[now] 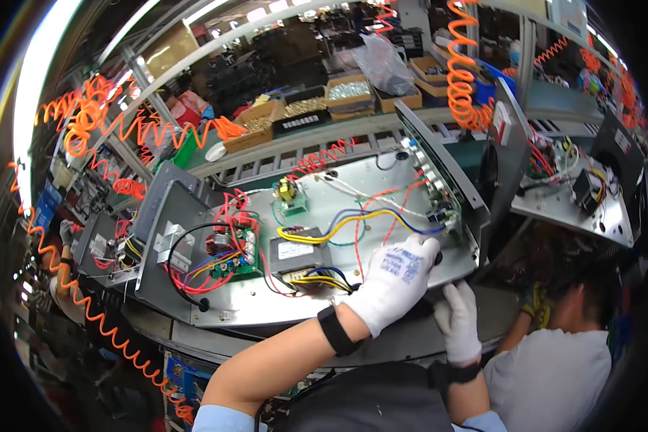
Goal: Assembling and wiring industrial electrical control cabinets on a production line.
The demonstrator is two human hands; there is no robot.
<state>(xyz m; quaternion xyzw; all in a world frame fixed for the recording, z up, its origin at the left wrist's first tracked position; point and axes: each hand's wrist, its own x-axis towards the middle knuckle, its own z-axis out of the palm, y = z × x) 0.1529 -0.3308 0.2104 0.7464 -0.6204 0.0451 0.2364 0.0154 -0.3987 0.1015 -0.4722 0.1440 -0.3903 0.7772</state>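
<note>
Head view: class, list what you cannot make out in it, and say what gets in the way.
In the head view:
- Left hand: its fingertips, and anything held in them, are hidden by the gloved hand itself.
- White label on the black block: its print is too small to read.
- Silver pieces in the cardboard box: too small to identify.
- Co-worker: lower body cut off by the bottom edge.
</note>
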